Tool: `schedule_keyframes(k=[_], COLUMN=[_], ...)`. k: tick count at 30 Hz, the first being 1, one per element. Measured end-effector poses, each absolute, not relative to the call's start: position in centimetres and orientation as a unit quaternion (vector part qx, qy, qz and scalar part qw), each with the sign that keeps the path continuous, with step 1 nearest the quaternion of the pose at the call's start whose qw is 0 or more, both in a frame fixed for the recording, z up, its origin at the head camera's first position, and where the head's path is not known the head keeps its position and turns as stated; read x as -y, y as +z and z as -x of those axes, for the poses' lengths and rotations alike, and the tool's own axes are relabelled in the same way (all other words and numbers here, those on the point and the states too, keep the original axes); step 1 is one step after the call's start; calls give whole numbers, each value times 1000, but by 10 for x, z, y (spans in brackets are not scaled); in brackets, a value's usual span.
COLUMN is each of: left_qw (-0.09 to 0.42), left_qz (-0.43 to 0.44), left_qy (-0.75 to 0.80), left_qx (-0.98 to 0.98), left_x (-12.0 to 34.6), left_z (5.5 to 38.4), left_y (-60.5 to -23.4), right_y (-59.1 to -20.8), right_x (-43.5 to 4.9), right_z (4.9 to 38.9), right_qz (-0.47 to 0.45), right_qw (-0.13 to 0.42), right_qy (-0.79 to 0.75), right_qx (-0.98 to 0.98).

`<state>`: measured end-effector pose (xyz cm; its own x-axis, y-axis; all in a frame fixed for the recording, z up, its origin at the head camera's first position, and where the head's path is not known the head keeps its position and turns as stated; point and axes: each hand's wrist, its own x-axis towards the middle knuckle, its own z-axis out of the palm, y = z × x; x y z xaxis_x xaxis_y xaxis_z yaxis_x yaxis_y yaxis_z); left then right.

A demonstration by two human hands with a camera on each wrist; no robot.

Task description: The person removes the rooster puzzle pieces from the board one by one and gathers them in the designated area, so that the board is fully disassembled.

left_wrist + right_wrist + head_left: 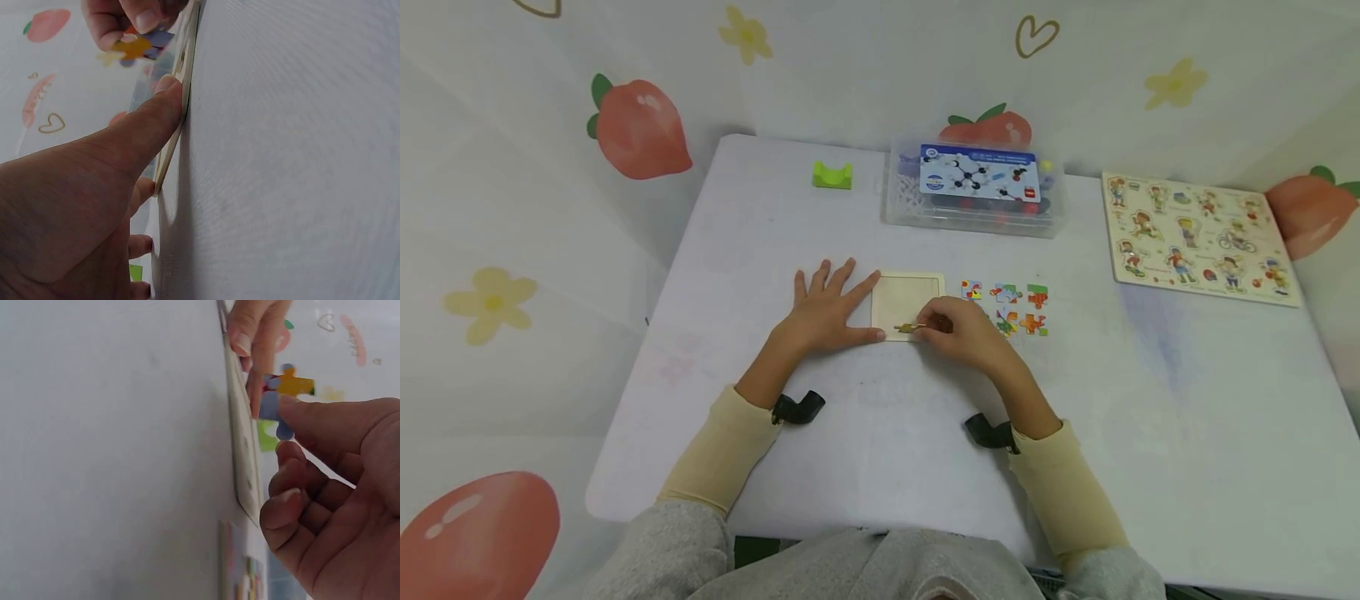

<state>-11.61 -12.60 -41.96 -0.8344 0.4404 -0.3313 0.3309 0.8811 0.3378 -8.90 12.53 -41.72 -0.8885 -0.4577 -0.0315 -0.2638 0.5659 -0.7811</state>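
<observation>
A shallow wooden puzzle tray (907, 276) lies on the table in front of the person. My left hand (825, 315) is spread flat at its left side, with thumb and forefinger touching the frame's left corners. Over the tray's lower right part, my right hand (958, 331) pinches a jigsaw piece (287, 394) between thumb and fingers. The piece is orange and blue-grey, raised above the tray in the right wrist view. To the right lie several loose jigsaw pieces (1033, 323) in rows, a few partly hidden by the right hand.
A clear plastic case (977, 218) with a blue-and-white card stands at the back. Left of it sits a green plastic part (832, 176). A wooden picture board (1202, 242) with figures lies at the far right. The patterned curtain (850, 75) hangs behind the table.
</observation>
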Motion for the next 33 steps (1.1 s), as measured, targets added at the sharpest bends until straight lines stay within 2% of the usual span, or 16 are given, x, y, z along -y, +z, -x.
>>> schedule_keyframes(k=[3, 9, 15, 27, 33], left_qw=[199, 197, 201, 209, 208], left_qz=[-206, -203, -199, -196, -195], left_qy=[132, 124, 127, 142, 143], left_qx=[-949, -951, -951, -948, -948], left_x=[125, 124, 124, 125, 125], left_z=[116, 116, 116, 116, 117], left_y=[-419, -422, -421, -424, -423], right_y=[-413, -406, -412, -418, -419], right_x=[-133, -147, -159, -176, -183], right_z=[84, 76, 71, 67, 66], right_qz=[192, 153, 135, 146, 144], right_qw=[101, 119, 111, 69, 65], right_qy=[-432, -434, -421, -417, -429], right_qx=[-876, -880, -890, -894, -889])
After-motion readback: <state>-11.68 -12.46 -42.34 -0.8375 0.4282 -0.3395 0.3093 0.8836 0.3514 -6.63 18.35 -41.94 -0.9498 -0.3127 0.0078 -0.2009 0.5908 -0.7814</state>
